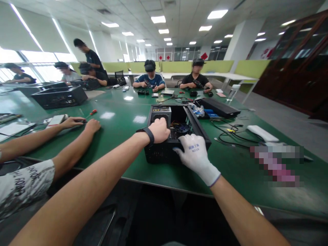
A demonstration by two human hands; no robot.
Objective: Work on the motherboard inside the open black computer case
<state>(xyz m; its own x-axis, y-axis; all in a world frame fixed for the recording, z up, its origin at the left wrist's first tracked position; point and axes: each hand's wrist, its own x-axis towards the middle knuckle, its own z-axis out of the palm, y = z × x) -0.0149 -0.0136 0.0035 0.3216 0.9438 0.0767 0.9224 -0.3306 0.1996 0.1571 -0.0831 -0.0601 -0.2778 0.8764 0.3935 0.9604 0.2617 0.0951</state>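
An open black computer case (164,150) lies on the green table (123,136) in front of me, its fan and wiring showing inside. My bare left hand (160,130), with a black band on the wrist, is closed over the case's near top edge. My right hand (191,150), in a white glove, rests with fingers bent on the same near edge, a little to the right. Nothing else shows in either hand.
A neighbour's two forearms (64,136) lie on the table at my left, near a red screwdriver (93,111). Black cables (230,135) and a white device (262,133) lie to the right. More black cases (60,96) and several seated people are further back.
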